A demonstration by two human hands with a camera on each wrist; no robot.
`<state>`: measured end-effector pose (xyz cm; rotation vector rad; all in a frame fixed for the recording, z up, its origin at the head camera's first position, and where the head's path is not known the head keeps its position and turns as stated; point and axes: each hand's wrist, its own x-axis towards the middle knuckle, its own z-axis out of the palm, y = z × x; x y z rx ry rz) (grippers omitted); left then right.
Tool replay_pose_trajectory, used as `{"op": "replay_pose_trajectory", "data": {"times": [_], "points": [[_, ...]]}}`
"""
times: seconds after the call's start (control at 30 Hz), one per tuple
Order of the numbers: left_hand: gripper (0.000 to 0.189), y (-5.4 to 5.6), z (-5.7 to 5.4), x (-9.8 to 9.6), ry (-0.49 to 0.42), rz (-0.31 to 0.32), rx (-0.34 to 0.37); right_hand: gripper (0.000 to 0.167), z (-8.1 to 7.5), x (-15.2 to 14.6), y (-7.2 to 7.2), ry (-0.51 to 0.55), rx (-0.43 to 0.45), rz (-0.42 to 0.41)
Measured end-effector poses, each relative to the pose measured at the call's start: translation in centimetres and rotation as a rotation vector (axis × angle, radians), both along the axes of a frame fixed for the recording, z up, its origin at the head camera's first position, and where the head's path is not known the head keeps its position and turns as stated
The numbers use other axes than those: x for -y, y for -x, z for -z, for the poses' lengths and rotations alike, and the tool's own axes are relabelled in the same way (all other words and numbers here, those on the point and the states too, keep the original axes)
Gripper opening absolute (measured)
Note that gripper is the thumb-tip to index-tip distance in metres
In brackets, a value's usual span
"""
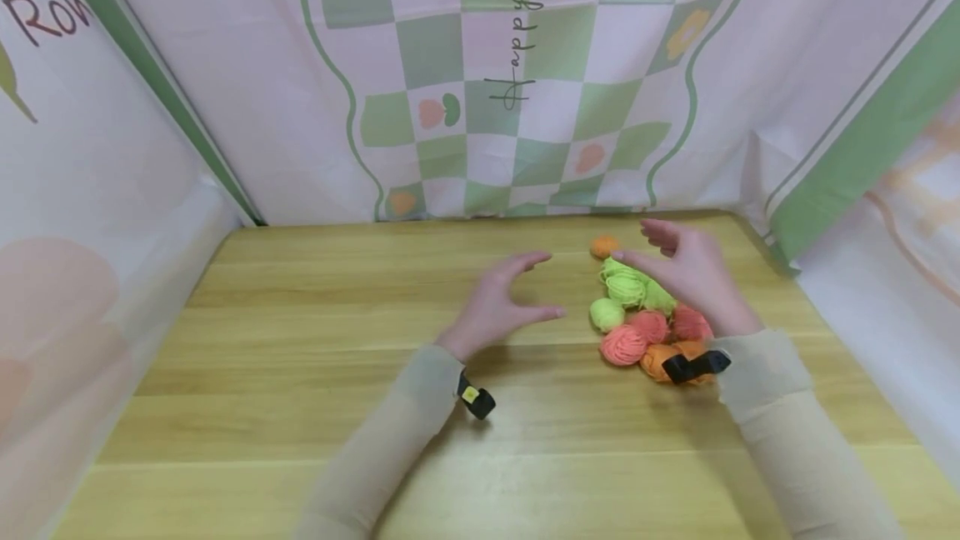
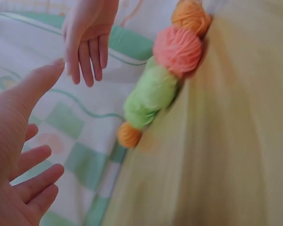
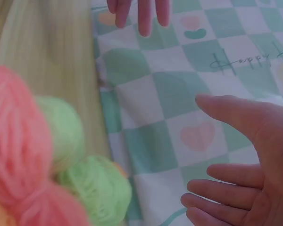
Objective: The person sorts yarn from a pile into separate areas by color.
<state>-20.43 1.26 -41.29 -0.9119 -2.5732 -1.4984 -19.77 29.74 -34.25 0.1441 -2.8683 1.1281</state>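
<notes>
Both hands hover above a wooden table, palms facing each other and fingers apart. My left hand (image 1: 495, 307) is left of a cluster of yarn balls and holds nothing. Over the cluster's right side is my right hand (image 1: 693, 273), also holding nothing. The cluster has a small orange ball (image 1: 603, 247) at the back, then several lime-green balls (image 1: 626, 288), coral-pink balls (image 1: 624, 345) and an orange one (image 1: 660, 363) in front. The right hand and its wrist camera hide part of the cluster. In the left wrist view, the green yarn (image 2: 151, 94) lies beyond the left fingers.
The wooden table (image 1: 300, 390) is bounded at the back by a hanging cloth (image 1: 495, 157) with green and white checks. More cloth hangs at the left (image 1: 97, 190) and the right (image 1: 900, 290) sides. Each wrist carries a small black camera (image 1: 480, 401).
</notes>
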Motion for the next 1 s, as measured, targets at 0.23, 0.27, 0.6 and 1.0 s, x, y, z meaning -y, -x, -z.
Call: {"op": "replay_pose_trajectory", "data": {"times": [0.23,0.27,0.6,1.0], "points": [[0.078,0.1,0.7,-3.5,-0.015,0.083,0.019,0.093,2.3,-1.4,0.1,-0.002,0.051,0.003],[0.077,0.1,0.8,-4.1,-0.014,0.092,0.019,0.093,2.6,-1.5,0.1,-0.007,0.055,0.002],[0.064,0.5,2.4,-7.8,0.073,0.091,0.061,0.093,4.7,-2.2,0.5,-0.044,0.079,-0.009],[0.048,1.4,4.2,-9.0,0.125,0.099,0.045,0.086,4.6,-1.5,1.0,-0.073,0.123,-0.023]]}}
